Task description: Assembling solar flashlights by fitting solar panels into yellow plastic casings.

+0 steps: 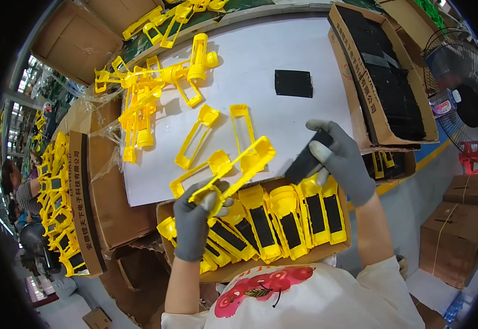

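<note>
My gloved left hand (194, 222) grips one end of a yellow plastic frame (245, 174), which slants up to the right with its middle open. In my gloved right hand (342, 159) is a thin black rectangular panel (304, 162), pinched between thumb and fingers and tilted, a short way right of the frame. Below both hands stands a carton (327, 250) of yellow frames, several with black panels fitted in them. Beyond my left hand, a few loose yellow frames (197, 137) lie on the white tabletop (250, 66). A black panel or thin stack (294, 83) lies farther back.
A pile of yellow frames (140, 104) covers the table's left side. An open carton (354, 82) of black panels stands at the right, near a fan (469, 104). Another carton (81, 203) holds frames at left, with a person (26, 189) beyond. Boxes (453, 241) sit right.
</note>
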Demonstrator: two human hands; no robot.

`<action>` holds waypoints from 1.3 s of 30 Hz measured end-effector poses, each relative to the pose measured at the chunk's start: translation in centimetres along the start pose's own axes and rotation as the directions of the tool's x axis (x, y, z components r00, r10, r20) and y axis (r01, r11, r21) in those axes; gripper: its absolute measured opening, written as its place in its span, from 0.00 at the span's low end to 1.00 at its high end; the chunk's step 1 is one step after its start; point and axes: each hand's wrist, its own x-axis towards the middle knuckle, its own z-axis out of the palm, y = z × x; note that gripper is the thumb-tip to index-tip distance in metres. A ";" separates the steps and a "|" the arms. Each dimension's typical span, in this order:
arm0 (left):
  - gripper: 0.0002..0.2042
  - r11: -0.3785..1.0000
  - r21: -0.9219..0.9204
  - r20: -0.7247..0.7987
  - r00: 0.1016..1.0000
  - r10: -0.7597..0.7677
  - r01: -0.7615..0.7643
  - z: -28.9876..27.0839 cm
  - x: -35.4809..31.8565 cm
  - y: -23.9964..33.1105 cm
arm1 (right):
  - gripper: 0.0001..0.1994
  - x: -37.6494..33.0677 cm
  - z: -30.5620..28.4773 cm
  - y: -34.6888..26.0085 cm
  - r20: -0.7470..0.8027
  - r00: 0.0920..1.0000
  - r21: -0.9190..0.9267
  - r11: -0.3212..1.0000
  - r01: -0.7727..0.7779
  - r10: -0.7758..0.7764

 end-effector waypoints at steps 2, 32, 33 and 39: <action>0.16 0.999 -0.025 0.026 0.999 -0.047 0.048 0.8 -0.9 -0.3 | 0.16 -1.6 0.4 -0.6 0.032 0.999 0.043 0.999 -0.029 0.028; 0.16 0.991 -0.109 0.119 0.990 -0.070 0.083 3.0 -3.5 -1.7 | 0.08 -5.4 4.4 2.3 0.163 0.986 -0.085 0.996 -0.027 0.041; 0.15 0.995 -0.080 0.097 0.994 -0.058 0.066 3.2 -3.4 -1.7 | 0.08 -5.7 4.3 2.6 0.164 0.986 -0.085 0.996 -0.028 0.042; 0.17 0.997 -0.059 0.041 0.998 -0.043 0.046 2.9 -3.3 -1.0 | 0.08 -6.9 2.5 2.3 0.103 0.994 0.093 0.996 0.016 -0.025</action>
